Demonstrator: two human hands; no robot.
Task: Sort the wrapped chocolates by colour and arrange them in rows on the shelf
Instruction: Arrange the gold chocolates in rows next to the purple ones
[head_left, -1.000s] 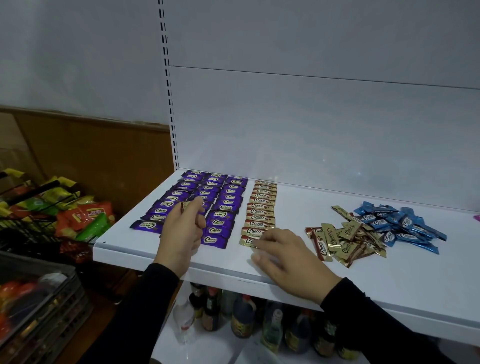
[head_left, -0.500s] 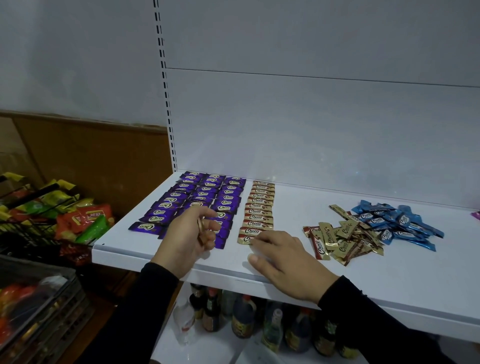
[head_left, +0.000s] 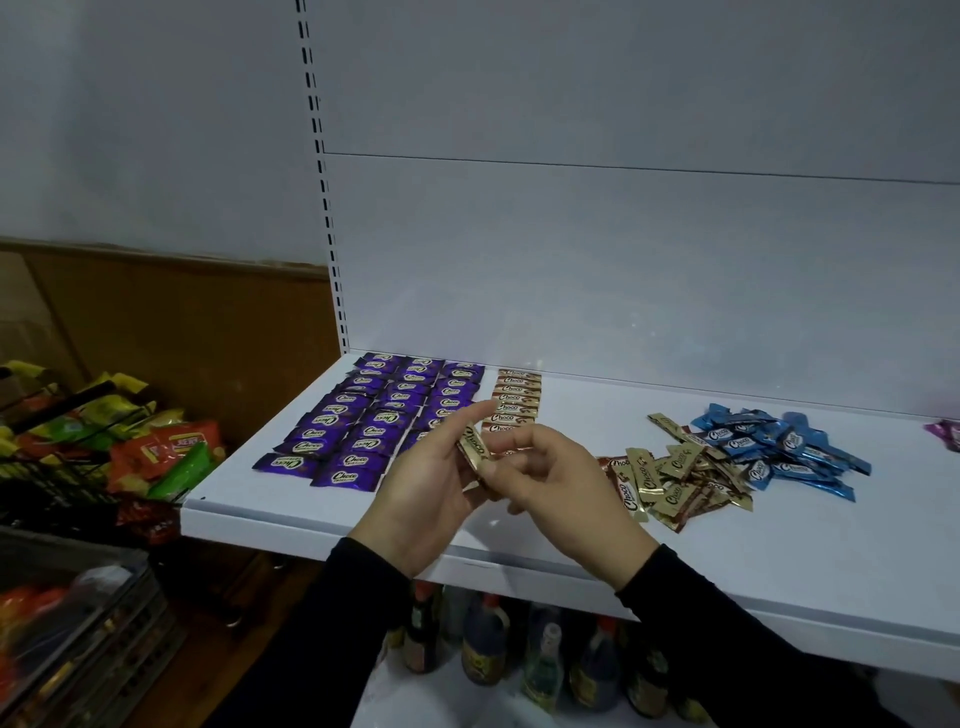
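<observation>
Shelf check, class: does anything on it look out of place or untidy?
Yes. The gold chocolates and blue chocolates lie in loose, overlapping heaps on the shelf, unlike the neat purple rows and gold row. A lone pinkish-purple wrapper sits at the far right edge.

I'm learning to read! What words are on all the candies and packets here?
"Choco": purple chocolates, in rows.
"Choco": gold chocolates, in one row.
"Choco": gold chocolate held by the left hand and right hand.
"Choco": gold pile.
"Choco": blue pile.
Small print under each "Choco": too small to read.
Orange snack packet: blurred.
Bottle labels below the shelf: too dark.
</observation>
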